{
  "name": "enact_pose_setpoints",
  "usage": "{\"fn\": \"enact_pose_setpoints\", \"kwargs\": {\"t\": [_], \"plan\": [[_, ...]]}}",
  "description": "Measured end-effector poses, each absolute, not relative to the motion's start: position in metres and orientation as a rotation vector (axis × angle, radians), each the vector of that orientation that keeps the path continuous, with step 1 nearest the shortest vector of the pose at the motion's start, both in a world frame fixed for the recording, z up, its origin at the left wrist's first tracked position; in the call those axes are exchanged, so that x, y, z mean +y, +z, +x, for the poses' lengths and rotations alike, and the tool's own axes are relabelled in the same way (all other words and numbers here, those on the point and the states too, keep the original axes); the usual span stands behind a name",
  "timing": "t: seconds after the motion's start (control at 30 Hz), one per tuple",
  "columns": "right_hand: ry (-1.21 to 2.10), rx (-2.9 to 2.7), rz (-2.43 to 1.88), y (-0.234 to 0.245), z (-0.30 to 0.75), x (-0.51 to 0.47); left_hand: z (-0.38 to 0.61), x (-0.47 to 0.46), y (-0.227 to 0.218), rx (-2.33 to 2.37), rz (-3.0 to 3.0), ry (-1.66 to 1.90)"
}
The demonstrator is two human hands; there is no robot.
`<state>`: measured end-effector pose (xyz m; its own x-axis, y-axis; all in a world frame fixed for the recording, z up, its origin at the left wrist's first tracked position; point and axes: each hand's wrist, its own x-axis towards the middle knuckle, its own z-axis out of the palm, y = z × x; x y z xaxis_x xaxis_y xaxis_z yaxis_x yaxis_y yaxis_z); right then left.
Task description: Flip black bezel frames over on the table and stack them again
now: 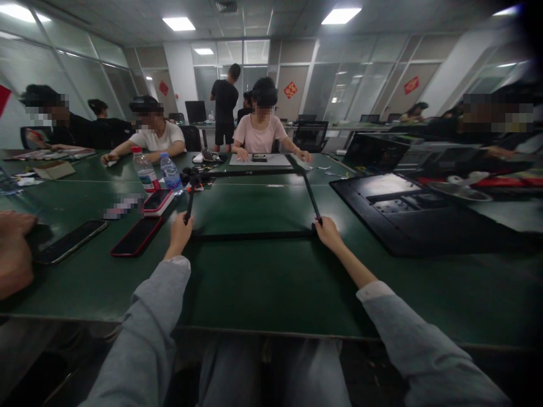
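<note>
A thin black rectangular frame [254, 235] lies flat on the green table [271, 288] in front of me. My left hand [180, 232] is closed on the frame's near left corner, where the left bar runs away from me. My right hand [327, 230] is closed on the near right corner, at the end of the right bar [311, 195]. Both arms reach forward in grey sleeves. The frame's far side lies close to the person sitting opposite.
Two phones [136, 236] and a third in a red case [158, 200] lie at the left, with two water bottles [145, 171] behind them. A black panel [407, 209] lies at the right. Another person's hand [14, 251] rests at the left edge. Several people sit around the table.
</note>
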<state>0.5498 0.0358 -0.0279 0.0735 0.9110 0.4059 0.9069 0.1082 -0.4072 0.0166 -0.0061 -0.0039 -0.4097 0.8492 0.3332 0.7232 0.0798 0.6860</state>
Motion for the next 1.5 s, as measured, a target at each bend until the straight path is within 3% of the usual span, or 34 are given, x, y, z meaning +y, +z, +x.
{"fn": "enact_pose_setpoints", "kwargs": {"t": [0.13,0.37,0.73,1.5], "plan": [[-0.048,-1.887,-1.875,-0.027,0.554,0.039,0.017,-0.012,-0.003,2.344,1.734,0.909],[-0.085,-1.968,-1.877,-0.026,0.556,0.037,0.015,-0.015,-0.004,2.477,1.782,0.801],[0.037,-1.746,-1.851,-0.024,0.552,0.043,0.014,-0.012,-0.006,2.496,1.798,0.731],[0.026,-1.836,-1.948,-0.024,0.557,0.054,0.019,-0.009,-0.002,2.508,1.764,0.713]]}}
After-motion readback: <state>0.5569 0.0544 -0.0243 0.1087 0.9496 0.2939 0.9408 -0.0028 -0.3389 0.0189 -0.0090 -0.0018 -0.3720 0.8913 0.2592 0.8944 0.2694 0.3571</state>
